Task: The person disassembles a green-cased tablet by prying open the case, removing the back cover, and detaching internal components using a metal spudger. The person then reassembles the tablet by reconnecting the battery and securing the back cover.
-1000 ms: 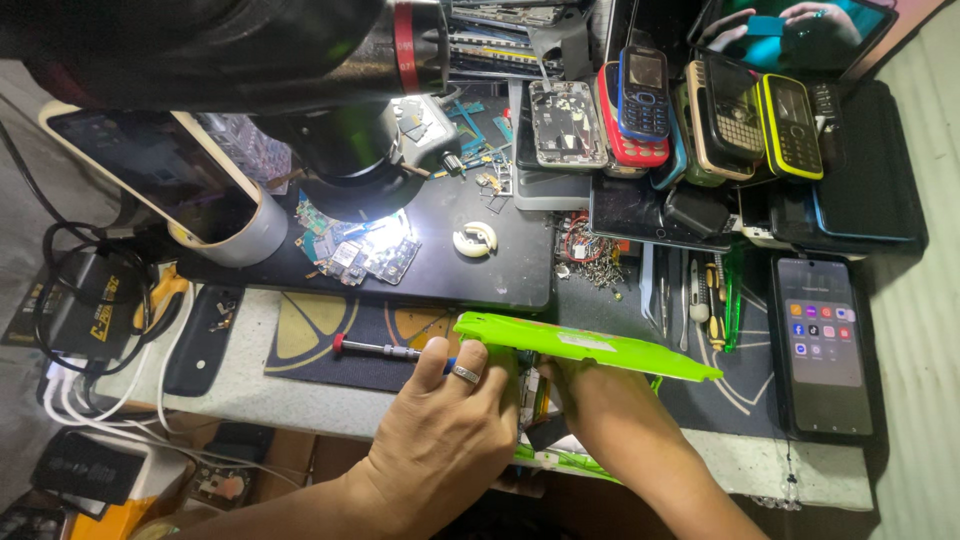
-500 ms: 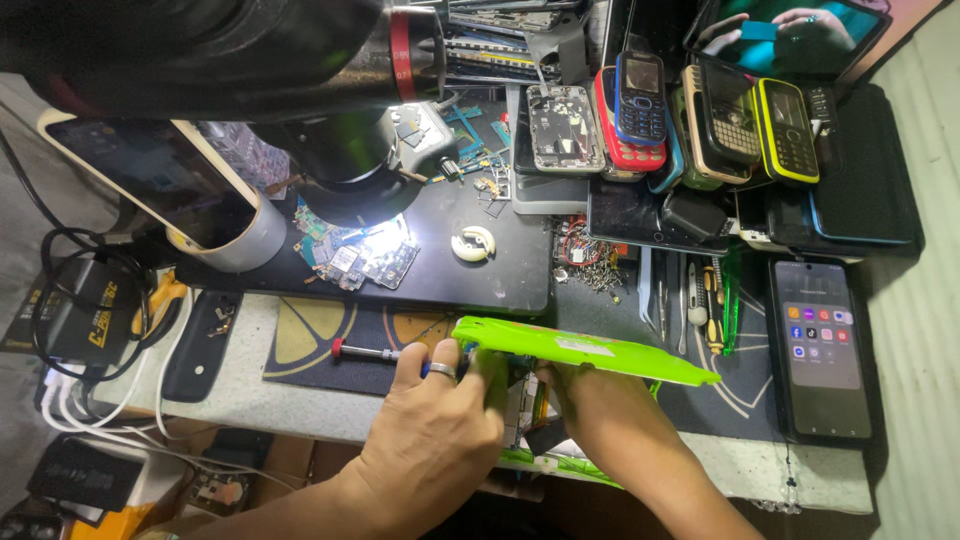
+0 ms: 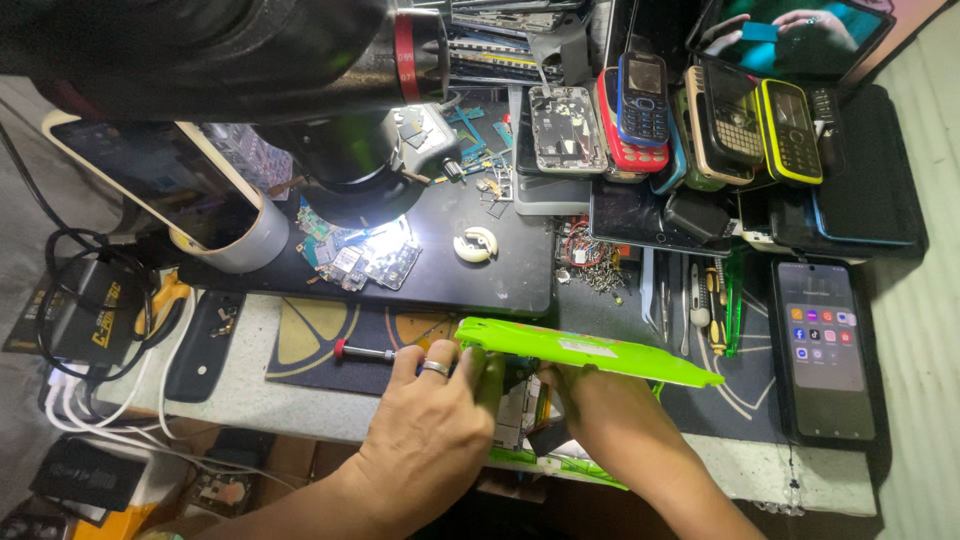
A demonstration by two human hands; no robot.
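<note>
Likely a phone-repair workshop — stacked old handsets (image 3: 700, 120), circuit boards (image 3: 365, 260), microscope (image 3: 300, 60).

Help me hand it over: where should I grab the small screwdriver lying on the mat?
Take the screwdriver by its red-capped end, coming from the left. That end lies free on the mat, while the other end runs under the left hand.

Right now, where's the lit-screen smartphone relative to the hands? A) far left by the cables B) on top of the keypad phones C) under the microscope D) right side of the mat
D: the lit-screen smartphone lies flat on the right side of the mat, right of the green phone cover that both hands hold.
</note>
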